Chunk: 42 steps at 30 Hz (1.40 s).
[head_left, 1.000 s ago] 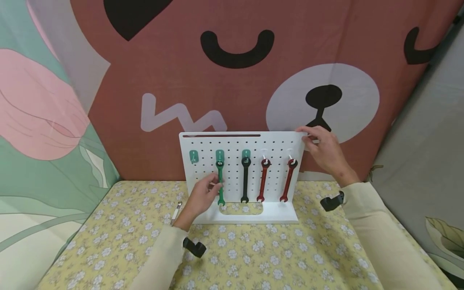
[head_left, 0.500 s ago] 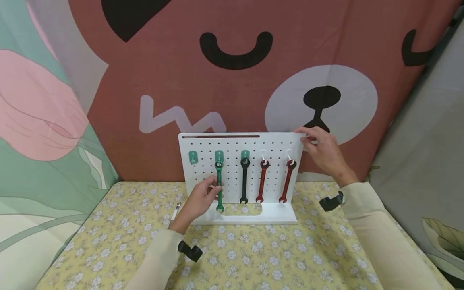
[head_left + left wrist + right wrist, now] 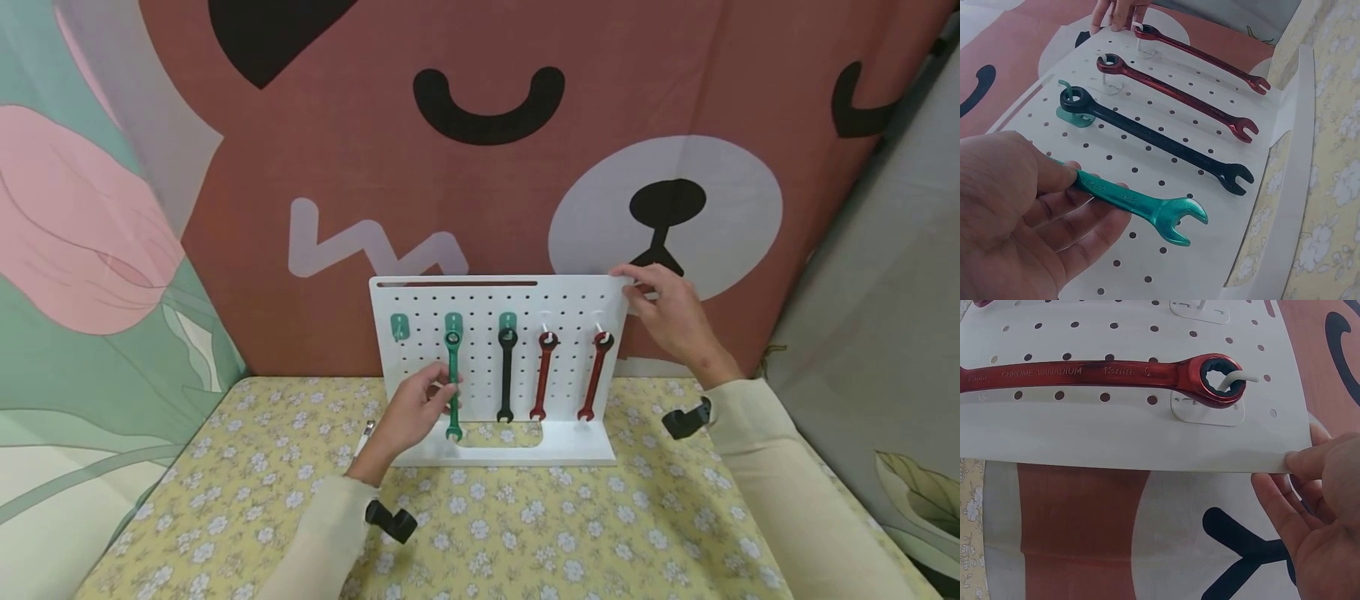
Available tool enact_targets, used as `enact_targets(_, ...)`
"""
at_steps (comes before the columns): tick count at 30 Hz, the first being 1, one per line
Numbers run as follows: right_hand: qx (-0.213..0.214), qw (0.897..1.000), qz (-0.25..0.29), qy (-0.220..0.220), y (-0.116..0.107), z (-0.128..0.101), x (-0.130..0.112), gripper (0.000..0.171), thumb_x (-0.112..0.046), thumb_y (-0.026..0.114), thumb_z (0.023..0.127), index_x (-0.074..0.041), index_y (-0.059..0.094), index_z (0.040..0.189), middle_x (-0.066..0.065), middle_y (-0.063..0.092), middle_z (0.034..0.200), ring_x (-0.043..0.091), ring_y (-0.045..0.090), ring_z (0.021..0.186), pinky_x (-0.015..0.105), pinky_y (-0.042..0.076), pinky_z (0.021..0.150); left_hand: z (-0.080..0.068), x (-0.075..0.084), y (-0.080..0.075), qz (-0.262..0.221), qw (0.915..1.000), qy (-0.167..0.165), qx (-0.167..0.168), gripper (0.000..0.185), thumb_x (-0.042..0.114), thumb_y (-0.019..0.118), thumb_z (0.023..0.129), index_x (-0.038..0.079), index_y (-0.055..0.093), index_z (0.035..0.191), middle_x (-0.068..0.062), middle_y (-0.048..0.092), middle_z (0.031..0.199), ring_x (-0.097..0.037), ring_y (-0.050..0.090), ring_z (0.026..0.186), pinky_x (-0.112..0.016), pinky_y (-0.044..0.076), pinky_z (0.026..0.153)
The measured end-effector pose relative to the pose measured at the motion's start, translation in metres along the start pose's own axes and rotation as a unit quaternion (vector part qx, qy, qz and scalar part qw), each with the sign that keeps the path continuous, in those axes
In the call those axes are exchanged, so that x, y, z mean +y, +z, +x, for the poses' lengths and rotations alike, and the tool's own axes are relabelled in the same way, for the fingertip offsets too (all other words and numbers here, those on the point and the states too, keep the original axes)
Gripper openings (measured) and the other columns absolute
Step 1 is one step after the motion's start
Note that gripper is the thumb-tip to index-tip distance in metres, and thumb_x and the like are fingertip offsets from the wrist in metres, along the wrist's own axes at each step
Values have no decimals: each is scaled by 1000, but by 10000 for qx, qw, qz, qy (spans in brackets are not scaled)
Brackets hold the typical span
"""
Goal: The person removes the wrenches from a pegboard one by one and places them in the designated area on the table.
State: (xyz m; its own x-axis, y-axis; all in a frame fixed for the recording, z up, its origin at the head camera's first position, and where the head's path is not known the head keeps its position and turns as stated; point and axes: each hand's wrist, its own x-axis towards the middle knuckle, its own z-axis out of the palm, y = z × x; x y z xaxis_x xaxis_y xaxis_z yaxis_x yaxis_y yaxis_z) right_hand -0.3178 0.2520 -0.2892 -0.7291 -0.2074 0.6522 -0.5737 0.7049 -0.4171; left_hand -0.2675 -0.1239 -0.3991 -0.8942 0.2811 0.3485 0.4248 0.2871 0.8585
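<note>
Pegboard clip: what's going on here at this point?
A person stands a white pegboard on a floral tablecloth. The left hand holds the shaft of a green wrench whose ring end sits at a green hook. The right hand grips the board's top right corner. A black wrench and two red wrenches hang alongside.

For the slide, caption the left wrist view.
Left hand grips a green metal wrench against the white pegboard, beside black and red wrenches.

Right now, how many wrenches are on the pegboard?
4. Green wrench, second hook from the left, held by the left hand; black wrench beside it; two red wrenches on the right hooks. The leftmost hook is empty.
</note>
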Motion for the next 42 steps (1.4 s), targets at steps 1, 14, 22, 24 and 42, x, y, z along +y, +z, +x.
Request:
enact_targets(1, -5, 10000, 3, 4, 0, 0, 0, 31, 1, 61, 102, -8, 71, 130, 18, 64, 119, 38, 64, 109, 56, 54, 91, 0, 1, 0, 8, 10000, -7, -1, 13, 2, 55, 106, -5, 62, 115, -12, 63, 101, -28, 69, 84, -50, 59, 80)
enact_targets(14, -2, 10000, -36, -30, 0, -1, 0, 31, 0, 61, 103, -9, 70, 131, 17, 65, 116, 35, 63, 107, 57, 54, 89, -7, 12, -2, -166, 9998, -43, -93, 17, 2, 56, 106, -5, 59, 121, -15, 61, 103, -30, 69, 82, -50, 59, 78)
enact_targets(22, -21, 10000, -49, -11, 1, -2, 1, 32, 1, 61, 102, -9, 70, 131, 18, 65, 117, 36, 63, 107, 57, 54, 89, -12, 10, -8, -445, 9988, 59, -209, 20, 2, 57, 105, -6, 57, 123, -17, 62, 102, -31, 71, 85, -44, 61, 76)
enact_targets(24, -22, 10000, -36, 9, 1, -1, 1, 32, 1, 61, 102, -9, 70, 131, 18, 65, 118, 36, 63, 108, 57, 54, 89, -14, 11, -11, -442, 9987, 74, -225, 19, 2, 57, 105, -4, 58, 123, -17, 62, 102, -29, 70, 85, -43, 61, 76)
enact_targets(42, -71, 10000, -47, 31, 0, 0, 0, 32, 1, 60, 103, -9, 70, 131, 18, 64, 119, 36, 62, 109, 58, 53, 90, -53, 6, -53, 159, 9987, -477, -54, 19, 7, 61, 105, -1, 62, 122, -14, 61, 103, -25, 68, 83, -41, 61, 71)
